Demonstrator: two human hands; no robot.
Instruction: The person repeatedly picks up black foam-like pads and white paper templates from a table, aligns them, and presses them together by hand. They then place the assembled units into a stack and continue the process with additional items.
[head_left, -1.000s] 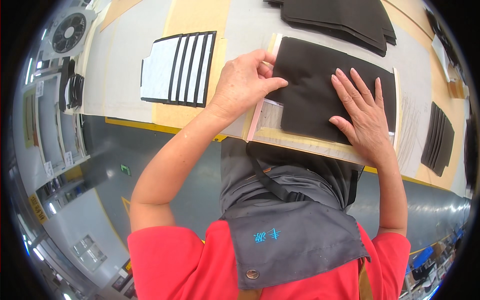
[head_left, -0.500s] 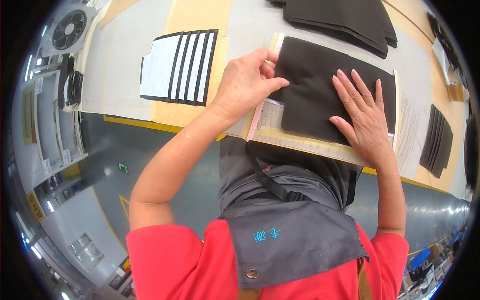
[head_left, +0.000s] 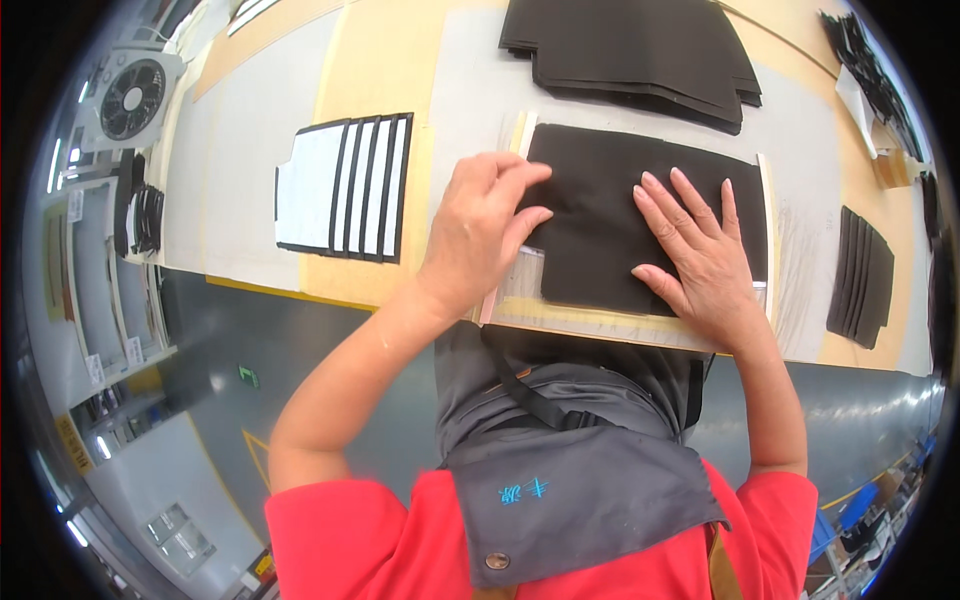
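A black fabric piece (head_left: 600, 200) lies flat on a pale template (head_left: 600, 325) at the near edge of the worktable (head_left: 250, 180). My left hand (head_left: 480, 225) pinches the fabric's left edge with thumb and fingers curled together. My right hand (head_left: 700, 250) presses flat on the right part of the same piece, fingers spread. Both forearms come up from the lower edge, over a grey apron and red shirt.
A stack of black fabric pieces (head_left: 640, 50) lies behind the work. A white sheet with black strips (head_left: 345, 185) sits to the left. More black pieces (head_left: 860, 275) lie at the right. A fan (head_left: 130, 95) stands at far left.
My left hand has shifted slightly along the fabric's left edge, fingers closing on it. My right hand has stayed pressed on the fabric.
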